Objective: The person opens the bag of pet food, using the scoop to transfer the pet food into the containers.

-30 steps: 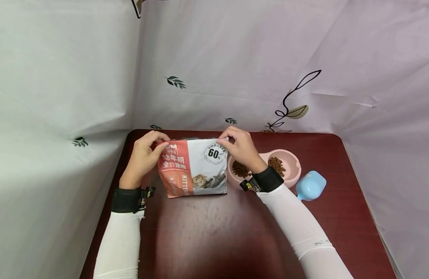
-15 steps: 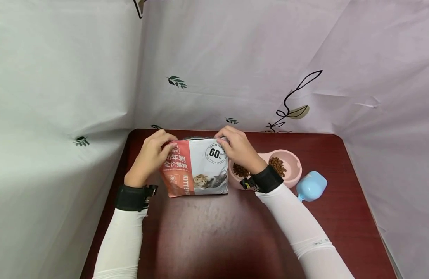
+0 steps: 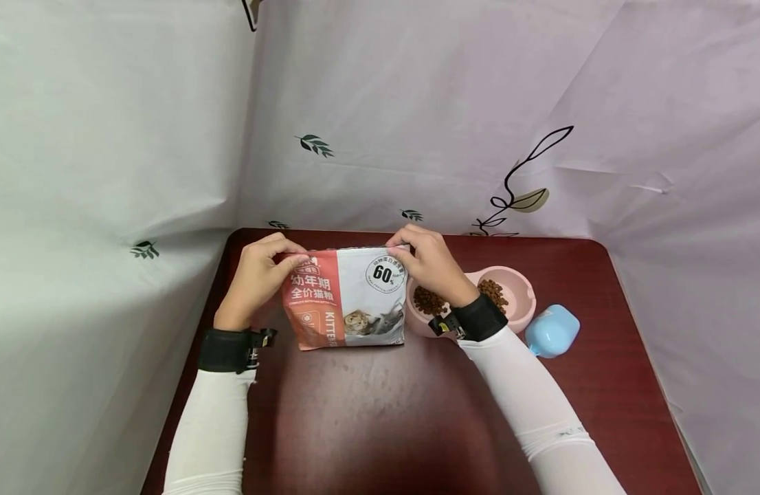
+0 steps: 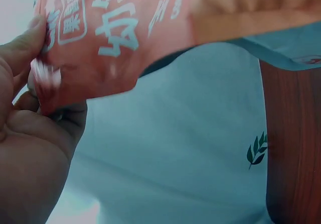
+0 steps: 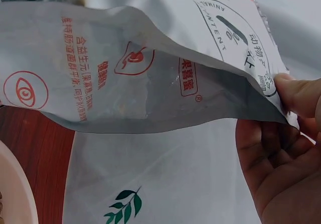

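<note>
A red and white bag of cat food (image 3: 367,295) stands on the dark red table, its printed front facing me. My left hand (image 3: 256,275) pinches its upper left corner between thumb and fingers. At the upper right corner my right hand (image 3: 431,265) pinches the top edge the same way. In the left wrist view the left thumb lies against the red front of the bag (image 4: 115,43). The right wrist view shows the grey side panel of the bag (image 5: 135,83) folded inward below the pinched corner. What is inside the bag is hidden.
Right of the bag stands a pink double bowl (image 3: 521,289) with brown kibble in both halves, partly behind my right wrist. A light blue scoop (image 3: 553,330) lies beside it. Pale cloth with leaf prints (image 3: 380,124) hangs behind the table (image 3: 602,385).
My left hand slid inward along the top edge, then back out to the corner. My right hand shifted slightly right. The bag's top now looks straighter and flatter.
</note>
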`<action>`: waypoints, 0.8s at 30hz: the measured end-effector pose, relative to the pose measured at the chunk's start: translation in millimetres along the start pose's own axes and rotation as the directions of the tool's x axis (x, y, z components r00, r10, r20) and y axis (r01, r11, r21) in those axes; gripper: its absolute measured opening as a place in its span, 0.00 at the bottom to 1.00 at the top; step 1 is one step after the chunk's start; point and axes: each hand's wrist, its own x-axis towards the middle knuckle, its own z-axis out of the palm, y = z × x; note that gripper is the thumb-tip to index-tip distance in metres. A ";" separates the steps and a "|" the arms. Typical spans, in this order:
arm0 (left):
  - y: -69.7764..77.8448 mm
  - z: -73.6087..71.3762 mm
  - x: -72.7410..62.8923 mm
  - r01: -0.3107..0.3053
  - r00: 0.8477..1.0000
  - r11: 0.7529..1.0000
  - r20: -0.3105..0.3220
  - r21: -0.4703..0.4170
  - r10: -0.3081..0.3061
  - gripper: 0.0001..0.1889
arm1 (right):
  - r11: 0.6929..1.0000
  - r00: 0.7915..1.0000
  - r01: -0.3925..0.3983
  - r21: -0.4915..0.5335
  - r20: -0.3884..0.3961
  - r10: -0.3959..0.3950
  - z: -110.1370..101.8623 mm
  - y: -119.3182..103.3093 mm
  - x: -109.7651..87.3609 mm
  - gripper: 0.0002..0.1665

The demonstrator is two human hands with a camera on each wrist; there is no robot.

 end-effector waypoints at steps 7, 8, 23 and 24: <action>-3.9 -3.4 -3.0 0.019 1.000 0.999 -0.007 -0.036 -0.020 0.02 | 1.000 0.999 0.005 -0.007 -0.047 -0.005 1.3 2.0 -4.1 0.05; -4.1 -3.3 -3.1 0.013 1.000 1.000 -0.007 -0.028 -0.013 0.02 | 1.000 0.998 0.014 -0.007 -0.056 -0.014 1.4 2.3 -4.5 0.05; 3.2 1.3 -3.0 0.027 0.996 0.999 0.082 -0.023 -0.025 0.06 | 0.999 0.999 0.051 -0.008 -0.014 -0.052 -2.8 4.6 -2.2 0.04; 4.2 2.0 -3.2 0.024 0.996 1.000 0.088 -0.020 -0.022 0.07 | 0.998 0.998 0.066 -0.012 -0.001 -0.066 -2.6 4.4 -2.3 0.04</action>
